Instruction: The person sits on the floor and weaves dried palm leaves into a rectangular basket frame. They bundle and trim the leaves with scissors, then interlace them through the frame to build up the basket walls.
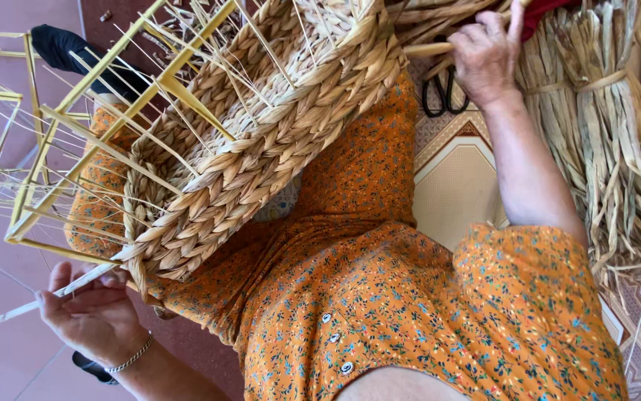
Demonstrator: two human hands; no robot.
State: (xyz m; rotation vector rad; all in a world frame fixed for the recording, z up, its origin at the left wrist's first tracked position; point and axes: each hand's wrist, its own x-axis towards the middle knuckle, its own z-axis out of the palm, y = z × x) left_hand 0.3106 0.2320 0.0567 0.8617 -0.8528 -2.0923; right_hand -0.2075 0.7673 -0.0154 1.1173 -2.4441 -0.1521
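A half-woven basket [261, 141] of braided dried grass rests on my lap, built on a yellow stick frame [90, 96] with thin pale spokes sticking out. My left hand [94, 315], with a bracelet at the wrist, is at the basket's lower corner and pinches a flat pale strand [31, 306] between its fingers. My right hand [484, 52] is stretched out past the basket's far end and is closed around a thick dried stalk [426, 50]. An orange flowered dress [410, 297] covers my lap and arm.
Tied bundles of dried grass [603, 119] lie at the right on a patterned mat [454, 178]. Black-handled scissors [439, 93] lie below my right hand. A black shoe-like object [68, 48] sits at the upper left on the pink tiled floor [1, 356].
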